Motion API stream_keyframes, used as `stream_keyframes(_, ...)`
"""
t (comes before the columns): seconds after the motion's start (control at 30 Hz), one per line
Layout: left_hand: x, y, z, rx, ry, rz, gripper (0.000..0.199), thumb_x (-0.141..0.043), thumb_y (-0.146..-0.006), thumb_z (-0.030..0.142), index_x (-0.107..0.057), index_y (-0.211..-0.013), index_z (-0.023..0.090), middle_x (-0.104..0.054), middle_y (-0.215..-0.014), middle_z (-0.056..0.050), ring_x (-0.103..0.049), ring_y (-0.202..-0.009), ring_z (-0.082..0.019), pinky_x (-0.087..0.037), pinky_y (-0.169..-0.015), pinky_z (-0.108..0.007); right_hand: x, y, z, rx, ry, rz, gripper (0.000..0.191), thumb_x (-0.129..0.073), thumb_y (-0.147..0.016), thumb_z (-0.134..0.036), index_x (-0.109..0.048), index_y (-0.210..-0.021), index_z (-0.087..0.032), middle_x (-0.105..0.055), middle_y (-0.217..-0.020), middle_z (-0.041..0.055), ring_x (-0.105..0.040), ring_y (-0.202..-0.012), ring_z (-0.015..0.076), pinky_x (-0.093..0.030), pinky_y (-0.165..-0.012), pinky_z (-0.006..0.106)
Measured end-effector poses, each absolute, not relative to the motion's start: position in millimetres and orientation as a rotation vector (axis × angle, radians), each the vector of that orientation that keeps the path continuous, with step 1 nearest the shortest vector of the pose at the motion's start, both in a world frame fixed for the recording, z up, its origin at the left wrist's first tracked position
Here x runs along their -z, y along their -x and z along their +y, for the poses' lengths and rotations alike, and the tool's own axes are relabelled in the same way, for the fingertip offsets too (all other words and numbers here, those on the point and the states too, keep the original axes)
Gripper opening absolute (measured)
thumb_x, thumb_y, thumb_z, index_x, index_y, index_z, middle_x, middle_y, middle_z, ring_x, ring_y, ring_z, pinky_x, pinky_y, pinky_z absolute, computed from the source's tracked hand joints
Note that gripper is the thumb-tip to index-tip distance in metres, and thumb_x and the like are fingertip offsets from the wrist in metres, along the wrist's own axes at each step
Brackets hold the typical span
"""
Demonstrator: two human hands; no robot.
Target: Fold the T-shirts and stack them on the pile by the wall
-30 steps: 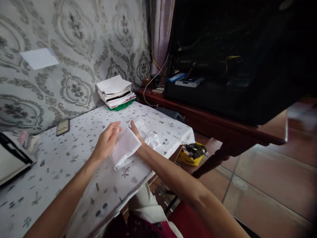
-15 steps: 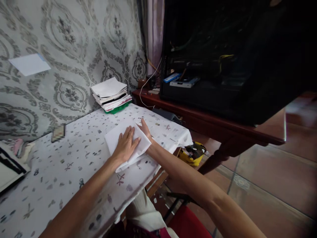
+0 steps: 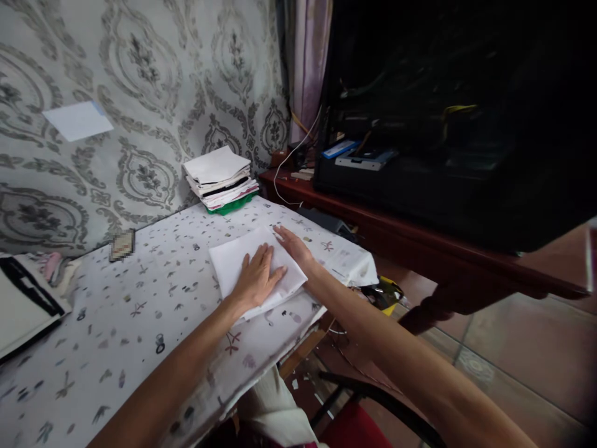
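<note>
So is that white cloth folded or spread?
Folded: the white cloth lies flat and compact under the left hand, layers showing along its near edge.

A table pushed close to a wall wore a white cover scattered with small printed motifs, draped over the near right corner. A folded white cloth lay flat toward that corner, set in from the near edge. At the far corner by the wall, a stack of folded fabrics rested on a green item. A small blurred object sat along the wall-side edge, while a pale, black-trimmed item and bunched fabric occupied the surface's left part.
</note>
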State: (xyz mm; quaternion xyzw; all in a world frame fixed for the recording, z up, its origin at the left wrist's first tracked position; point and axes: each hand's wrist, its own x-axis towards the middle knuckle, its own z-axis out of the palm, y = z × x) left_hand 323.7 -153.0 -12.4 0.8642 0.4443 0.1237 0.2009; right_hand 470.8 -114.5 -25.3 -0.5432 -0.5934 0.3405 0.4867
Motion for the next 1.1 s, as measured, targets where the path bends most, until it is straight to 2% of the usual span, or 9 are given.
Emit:
stream_keyframes(0.1, 3.2, -307.0, -145.3, -0.464, -2.384, 1.175, 0.058, -0.041, -0.101, 0.047, -0.041, -0.15, 0.015, -0.037, -0.163, -0.016, -0.033, -0.151, -0.029, -0.028, -0.125, -0.045, 24.4, -482.0, -114.5, -1.075, 1.262, -1.293, 0.051, -0.031, -0.102, -0.04, -0.056, -0.141, -0.017, -0.069, -0.13, 0.0144, -0.066, -0.119, 0.0249, -0.052, -0.103, 0.042)
stream_keyframes(0.17, -5.9, -284.5, -130.1, -0.553, -2.359, 1.219, 0.051, -0.042, -0.1, 0.041, -0.046, -0.145, 0.019, -0.046, -0.157, -0.013, -0.045, -0.144, -0.026, -0.041, -0.116, -0.039, 23.0, -490.6, -114.8, -1.037, 1.292, -1.29, 0.047, -0.043, -0.099, -0.036, -0.057, -0.141, -0.019, -0.066, -0.136, 0.013, -0.064, -0.124, 0.0259, -0.051, -0.105, 0.043)
stream_keyframes(0.23, -13.6, -256.0, -107.8, -0.63, -2.304, 1.387, 0.045, -0.044, -0.097, 0.035, -0.051, -0.138, 0.018, -0.054, -0.147, -0.016, -0.051, -0.136, -0.028, -0.047, -0.108, -0.042, 21.0, -495.6, -115.5, -0.877, 1.371, -1.463, 0.043, -0.052, -0.095, -0.034, -0.064, -0.134, -0.019, -0.062, -0.141, 0.013, -0.061, -0.128, 0.0303, -0.049, -0.107, 0.049)
stream_keyframes(0.3, -17.1, -228.5, -83.6, -0.665, -2.222, 1.597, 0.037, -0.051, -0.09, 0.031, -0.059, -0.122, 0.014, -0.062, -0.131, -0.018, -0.057, -0.125, -0.032, -0.049, -0.102, -0.046, 18.5, -492.6, -116.2, -0.695, 1.42, -1.727, 0.039, -0.054, -0.094, -0.033, -0.068, -0.128, -0.02, -0.057, -0.147, 0.0135, -0.055, -0.134, 0.0331, -0.046, -0.111, 0.052)
stream_keyframes(0.4, -14.0, -202.1, -55.9, -0.608, -2.135, 1.692, 0.025, -0.058, -0.083, 0.035, -0.065, -0.095, 0.015, -0.069, -0.096, -0.011, -0.065, -0.094, -0.029, -0.051, -0.084, -0.041, 14.9, -472.1, -114.4, -0.503, 1.391, -2.065, 0.039, -0.05, -0.098, -0.032, -0.066, -0.131, -0.02, -0.051, -0.153, 0.0128, -0.042, -0.146, 0.0307, -0.037, -0.118, 0.052)
stream_keyframes(0.53, -6.1, -198.1, -41.2, -0.557, -2.102, 1.575, 0.023, -0.059, -0.079, 0.04, -0.061, -0.073, 0.018, -0.061, -0.069, -0.001, -0.056, -0.066, -0.019, -0.043, -0.064, -0.03, 12.8, -437.4, -104.1, -0.34, 1.446, -2.332, 0.042, -0.044, -0.1, -0.032, -0.062, -0.135, -0.016, -0.046, -0.157, 0.0146, -0.032, -0.151, 0.0315, -0.031, -0.123, 0.052)
stream_keyframes(0.77, 0.1, -202.4, -28.8, -0.684, -2.085, 1.316, 0.018, -0.056, -0.079, 0.036, -0.053, -0.073, 0.019, -0.054, -0.069, 0.003, -0.049, -0.068, -0.014, -0.038, -0.065, -0.026, 29.8, -419.4, -92.8, -0.281, 1.574, -2.447, 0.057, -0.031, -0.105, -0.043, -0.041, -0.153, -0.014, -0.032, -0.165, 0.0158, -0.022, -0.155, 0.0308, -0.016, -0.126, 0.054)
stream_keyframes(0.93, 10.9, -197.1, -21.1, -0.597, -2.264, 1.325, 0.019, -0.053, -0.087, 0.036, -0.053, -0.077, 0.02, -0.049, -0.065, 0.003, -0.045, -0.062, -0.014, -0.035, -0.063, -0.027, 34.4, -419.5, -92.4, -0.287, 1.597, -2.449, 0.061, -0.024, -0.106, -0.048, -0.039, -0.155, -0.015, -0.029, -0.166, 0.0141, -0.02, -0.156, 0.029, -0.014, -0.126, 0.053)
stream_keyframes(1.1, 16.1, -195.8, -30.4, -0.542, -2.557, 1.495, 0.014, -0.05, -0.093, 0.03, -0.06, -0.092, 0.021, -0.06, -0.08, -0.004, -0.055, -0.085, -0.022, -0.043, -0.081, -0.036, 29.4, -416.8, -92.4, -0.338, 1.637, -2.446, 0.062, -0.026, -0.105, -0.046, -0.036, -0.156, -0.012, -0.026, -0.167, 0.0159, -0.017, -0.156, 0.0288, -0.011, -0.126, 0.054)
